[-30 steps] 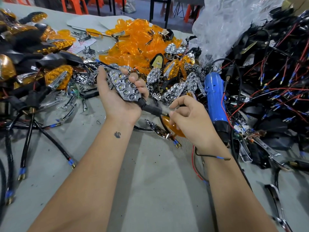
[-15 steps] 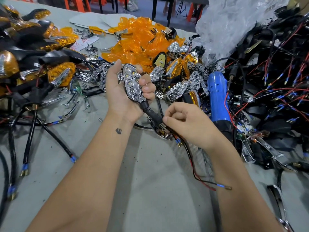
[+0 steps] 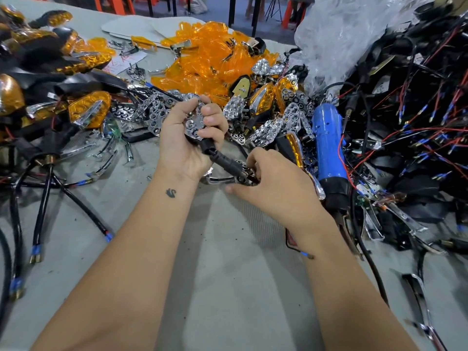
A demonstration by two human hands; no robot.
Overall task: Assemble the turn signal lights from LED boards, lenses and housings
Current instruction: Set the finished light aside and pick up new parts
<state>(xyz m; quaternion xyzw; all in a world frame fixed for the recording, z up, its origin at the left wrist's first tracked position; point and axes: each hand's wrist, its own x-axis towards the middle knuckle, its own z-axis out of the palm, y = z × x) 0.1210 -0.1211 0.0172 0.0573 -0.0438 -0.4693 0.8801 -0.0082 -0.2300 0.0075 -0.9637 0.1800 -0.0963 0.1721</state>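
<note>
Within the last second the left hand (image 3: 188, 138) has tilted the chrome LED reflector (image 3: 195, 122), fingers curled round it, stem (image 3: 222, 160) pointing down-right. The right hand (image 3: 268, 183) has dropped to the stem's end, fingers curled there, wires now trailing under its wrist; likely threading them through. The fingertips hide what they pinch, and no lens is fitted yet

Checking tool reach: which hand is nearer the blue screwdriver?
Right. The right hand lies just beside the blue screwdriver; the left hand is farther left.
</note>
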